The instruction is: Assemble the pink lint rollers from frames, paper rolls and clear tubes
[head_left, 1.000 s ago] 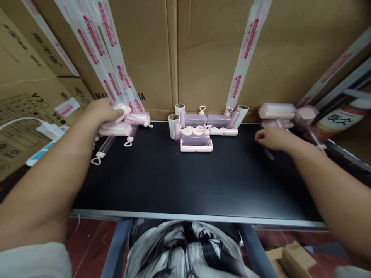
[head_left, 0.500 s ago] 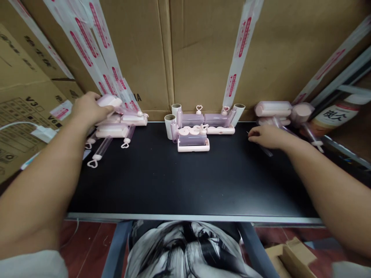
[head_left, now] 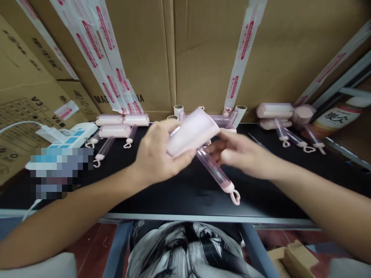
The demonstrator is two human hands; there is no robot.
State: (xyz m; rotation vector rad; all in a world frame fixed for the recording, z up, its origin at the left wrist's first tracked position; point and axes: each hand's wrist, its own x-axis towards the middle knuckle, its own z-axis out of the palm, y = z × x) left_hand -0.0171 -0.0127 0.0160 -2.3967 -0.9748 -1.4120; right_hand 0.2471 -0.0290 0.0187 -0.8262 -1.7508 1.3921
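My left hand (head_left: 158, 152) is wrapped around the pale pink covered head of a lint roller (head_left: 193, 132), held tilted above the table. Its clear purple handle (head_left: 214, 170) points down and to the right, ending in a heart-shaped pink loop. Close by the right end of the head is my right hand (head_left: 240, 152), fingers apart and half curled. Some of its fingertips reach beside the handle; whether they touch the roller I cannot tell. Behind the held roller, disassembled roller parts (head_left: 220, 121) and cardboard tubes (head_left: 240, 113) are partly hidden.
Several lint rollers (head_left: 114, 131) lie at the left back, and more rollers (head_left: 275, 111) are stacked at the right. A thin pointed object (head_left: 256, 139) rests on the black table (head_left: 174, 197). A power strip (head_left: 72, 135) stands left, a labelled bottle (head_left: 336, 116) right, cardboard boxes (head_left: 203, 58) behind.
My left hand has brought a lint roller from the left pile to the middle. My right hand has moved left from the thin object on the table to beside the roller.
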